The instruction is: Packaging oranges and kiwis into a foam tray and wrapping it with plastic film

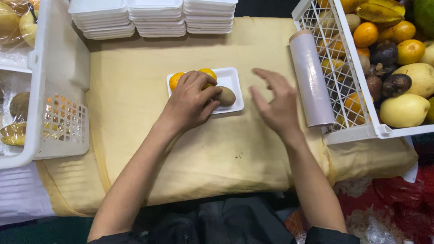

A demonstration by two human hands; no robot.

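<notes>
- Under the left hand [192, 101], part of the white foam tray [231, 80] is hidden; the hand rests fingers-down over two orange fruits [176, 80], only partly seen, with fingertips touching a brown kiwi-like fruit [227, 96].
- Whether that hand actually grips any fruit cannot be told.
- Right hand [275, 106] hovers empty, fingers spread, just right of the tray.
- Clear film roll [312, 79] leans against a white crate [348, 77] of mixed fruit, cut off at right.
- Stacked white trays [156, 18] sit far, tops cropped.
- Left basket [54, 90] holds bagged fruit, blurred.
</notes>
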